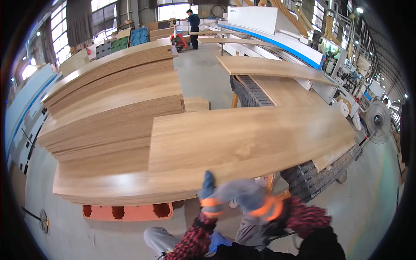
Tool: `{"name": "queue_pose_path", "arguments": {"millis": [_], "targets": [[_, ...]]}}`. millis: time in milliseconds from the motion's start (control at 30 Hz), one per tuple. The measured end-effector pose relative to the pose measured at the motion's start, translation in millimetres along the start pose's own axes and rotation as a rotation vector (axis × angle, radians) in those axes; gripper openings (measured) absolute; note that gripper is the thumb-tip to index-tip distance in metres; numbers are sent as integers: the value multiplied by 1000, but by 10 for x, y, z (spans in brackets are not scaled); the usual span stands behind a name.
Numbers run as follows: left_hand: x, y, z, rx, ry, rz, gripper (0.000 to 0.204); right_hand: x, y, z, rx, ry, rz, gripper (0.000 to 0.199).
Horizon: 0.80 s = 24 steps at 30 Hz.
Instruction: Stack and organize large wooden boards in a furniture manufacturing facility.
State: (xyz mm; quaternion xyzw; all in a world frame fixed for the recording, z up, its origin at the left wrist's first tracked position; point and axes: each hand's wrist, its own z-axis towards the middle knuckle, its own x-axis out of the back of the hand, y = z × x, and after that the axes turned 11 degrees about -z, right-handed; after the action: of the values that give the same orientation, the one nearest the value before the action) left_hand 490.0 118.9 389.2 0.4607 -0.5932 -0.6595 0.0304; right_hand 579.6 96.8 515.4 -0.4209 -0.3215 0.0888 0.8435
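A long, rectangular, light-brown wood-grain board [247,134] lies flat, smooth and faintly glossy, its left end over a stack of matching boards [117,123] with rough, particle-textured edges, its right end above a dark-grey ridged support [305,184]. At its near edge, the left grip [208,190], grey-gloved with an orange wristband, points one digit upward; the blurred right grip [242,194] is just beside it. I cannot tell how far either closes or whether it holds the board. An orange plastic pallet [138,212] with dark openings sits beneath the stack; beyond stands a white, blue-striped machine [253,21].
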Motion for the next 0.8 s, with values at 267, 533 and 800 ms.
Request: {"name": "queue_pose_path", "arguments": {"millis": [267, 533, 800], "targets": [[1942, 770, 1056, 127, -33, -602, 26, 3453, 1011, -2254, -1200, 419, -1279, 52], [3102, 534, 1011, 434, 153, -752, 43, 3893, 99, -2518, -1675, 484, -1516, 75], [3559, 435, 1323, 332, -393, -897, 39, 3751, 818, -2864, -1484, 747, -1213, 82]]}}
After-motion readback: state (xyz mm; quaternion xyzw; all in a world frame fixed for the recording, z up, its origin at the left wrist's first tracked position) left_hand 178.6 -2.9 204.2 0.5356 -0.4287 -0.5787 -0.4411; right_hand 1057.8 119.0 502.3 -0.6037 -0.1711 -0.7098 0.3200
